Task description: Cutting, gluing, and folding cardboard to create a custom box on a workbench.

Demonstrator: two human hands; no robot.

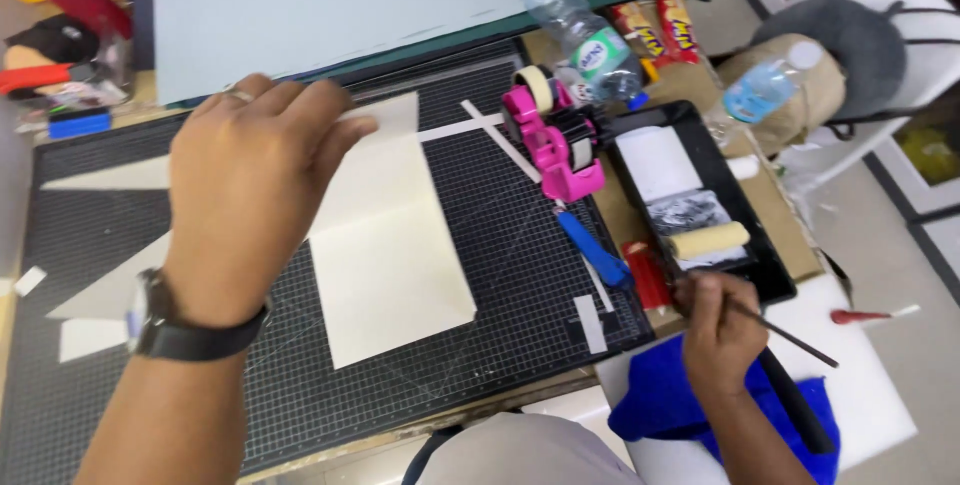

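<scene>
The left hand (250, 195) hides part of the cream sheet (390, 245); the thin brush's (790, 337) tip is hidden by the right hand (720, 330).

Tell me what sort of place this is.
Probably a craft or bookbinding workbench: a gridded cutting mat with cream card under the left hand, a pink tape dispenser, and a black tray with a roller, the right hand holding a thin brush.

Cutting mat (500, 275) on worktable (470, 423)

Two plastic bottles (583, 33) (762, 88), one pink tape dispenser (556, 140), one black tray (700, 200), one foam roller (708, 240), one cutting mat (520, 275), one cream sheet (385, 245), one blue cloth (665, 400).
</scene>
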